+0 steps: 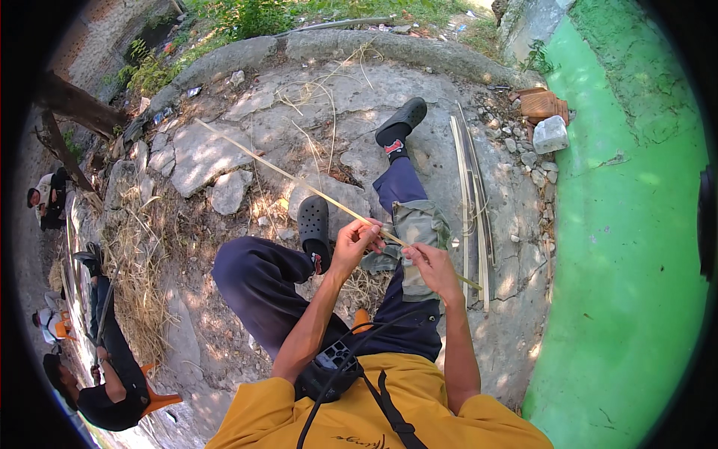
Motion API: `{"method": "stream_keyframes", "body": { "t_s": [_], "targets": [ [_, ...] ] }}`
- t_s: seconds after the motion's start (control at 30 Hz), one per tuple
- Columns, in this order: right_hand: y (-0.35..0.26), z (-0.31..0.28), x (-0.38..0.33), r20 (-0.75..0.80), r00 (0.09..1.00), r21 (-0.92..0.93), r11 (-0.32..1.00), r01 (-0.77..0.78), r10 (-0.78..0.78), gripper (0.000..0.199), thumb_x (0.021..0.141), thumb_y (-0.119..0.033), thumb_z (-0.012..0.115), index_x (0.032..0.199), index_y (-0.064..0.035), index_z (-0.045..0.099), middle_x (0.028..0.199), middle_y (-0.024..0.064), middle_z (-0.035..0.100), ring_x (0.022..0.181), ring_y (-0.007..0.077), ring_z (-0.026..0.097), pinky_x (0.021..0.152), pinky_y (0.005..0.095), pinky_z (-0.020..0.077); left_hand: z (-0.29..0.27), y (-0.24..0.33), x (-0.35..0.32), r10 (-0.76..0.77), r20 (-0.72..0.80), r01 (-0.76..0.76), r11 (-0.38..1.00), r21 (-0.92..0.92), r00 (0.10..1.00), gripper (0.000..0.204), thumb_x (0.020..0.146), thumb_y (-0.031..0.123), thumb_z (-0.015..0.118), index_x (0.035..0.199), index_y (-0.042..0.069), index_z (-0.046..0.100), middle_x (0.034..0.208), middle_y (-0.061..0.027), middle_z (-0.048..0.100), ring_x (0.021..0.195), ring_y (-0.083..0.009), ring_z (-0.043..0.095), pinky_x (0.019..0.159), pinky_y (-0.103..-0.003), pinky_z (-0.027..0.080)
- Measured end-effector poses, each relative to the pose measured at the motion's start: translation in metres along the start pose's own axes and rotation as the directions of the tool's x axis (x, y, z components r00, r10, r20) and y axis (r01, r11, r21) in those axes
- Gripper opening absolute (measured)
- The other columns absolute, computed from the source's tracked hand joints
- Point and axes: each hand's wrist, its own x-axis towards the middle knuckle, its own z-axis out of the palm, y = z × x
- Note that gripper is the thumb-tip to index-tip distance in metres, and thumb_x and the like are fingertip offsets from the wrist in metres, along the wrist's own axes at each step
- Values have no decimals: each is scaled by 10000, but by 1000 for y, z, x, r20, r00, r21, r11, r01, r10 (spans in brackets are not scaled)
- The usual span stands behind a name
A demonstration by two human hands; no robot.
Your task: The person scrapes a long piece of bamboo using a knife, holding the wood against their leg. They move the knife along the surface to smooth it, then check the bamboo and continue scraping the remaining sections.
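Note:
A long, thin pale strip, which looks like split bamboo (288, 174), runs slantwise across my lap. Its far end reaches out to the upper left, and its near end shows past my right wrist. My left hand (359, 241) pinches the strip near the middle of the view. Closer to the near end, my right hand (431, 268) is closed round it, and its fingers partly hide the strip. Under the hands, a grey-green cloth (420, 223) covers part of my right leg. Whether a small tool sits in either hand, I cannot tell.
Several long strips (465, 187) lie on the ground right of my leg. Stones and a white block (551, 135) line the green wall (621, 247). Thin curled shavings (321, 93) lie ahead, dry straw (138, 284) at left. A person in dark clothes (112, 396) sits at lower left.

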Motion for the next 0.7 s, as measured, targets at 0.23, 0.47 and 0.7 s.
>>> {"method": "stream_keyframes", "body": {
  "t_s": [0.23, 0.47, 0.7],
  "targets": [
    [-8, -3, -6, 216, 952, 207, 942, -264, 219, 321, 1088, -295, 590, 1099, -33, 775, 678, 53, 695, 565, 93, 595, 554, 294, 465, -1, 3, 0, -24, 1, 24, 1000, 3, 1000, 257, 1076, 210, 639, 1211, -7, 668, 942, -71, 727, 799, -144, 728, 678, -275, 596],
    [-2, 1, -11, -24, 997, 56, 996, -66, 67, 300, 1076, -283, 608, 1062, -52, 799, 645, 32, 669, 568, 83, 596, 547, 277, 431, 4, 7, 1, -23, -2, 23, 1000, 8, 1000, 279, 1083, 208, 626, 1267, 0, 608, 1010, -100, 734, 838, -159, 731, 687, -275, 595],
    [-10, -11, -14, -131, 990, 106, 994, -39, 53, 212, 1015, -175, 704, 1098, 4, 781, 798, 75, 743, 714, 109, 694, 635, 275, 503, 3, 26, -1, 57, -58, -59, 998, -27, 997, 224, 1076, 166, 632, 1228, 5, 601, 1032, -110, 740, 886, -187, 741, 722, -324, 614]
  ]
}}
